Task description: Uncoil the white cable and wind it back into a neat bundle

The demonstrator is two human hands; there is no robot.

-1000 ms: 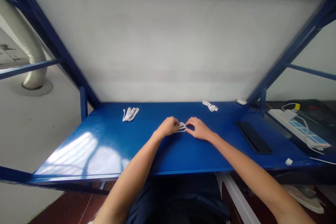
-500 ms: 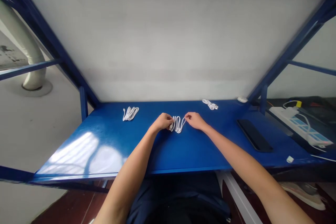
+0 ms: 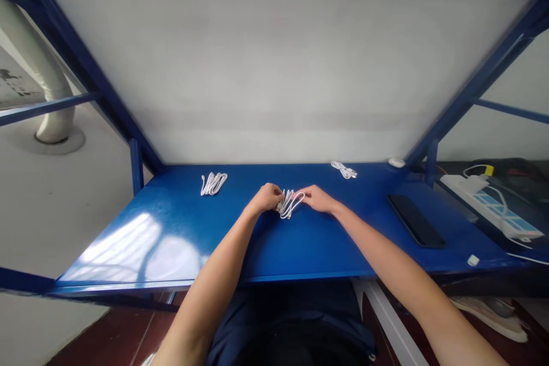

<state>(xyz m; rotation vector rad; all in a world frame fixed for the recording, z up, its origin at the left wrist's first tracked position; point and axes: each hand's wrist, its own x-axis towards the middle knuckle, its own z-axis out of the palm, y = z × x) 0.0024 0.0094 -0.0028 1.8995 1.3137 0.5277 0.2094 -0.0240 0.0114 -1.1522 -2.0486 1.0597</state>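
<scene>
A white charging cable [image 3: 290, 205], folded into several loops, lies between my hands at the middle of the blue table [image 3: 300, 251]. My left hand [image 3: 269, 197] pinches the left side of the folds, its fingertips partly hiding the cable. On the other side my right hand [image 3: 315, 199] has its fingers closed at the rightmost loop. One cable end hangs at the lower edge of the bundle. Another looped white cable [image 3: 213, 183] rests to the left, and a bundled white cable [image 3: 343, 170] sits at the back right, both apart from my hands.
A black phone [image 3: 415, 221] lies on the table's right part, with a small white adapter [image 3: 473, 260] nearer the edge. A white mouse-like object [image 3: 397, 162] is at the back. Further right is a white power strip [image 3: 491, 206]. Blue frame posts [image 3: 136, 166] flank the table.
My right hand has moved slightly left, bringing the cable's loops closer together. The rightmost strand now forms a loop, and an end shows at the bottom. My left hand stays in place.
</scene>
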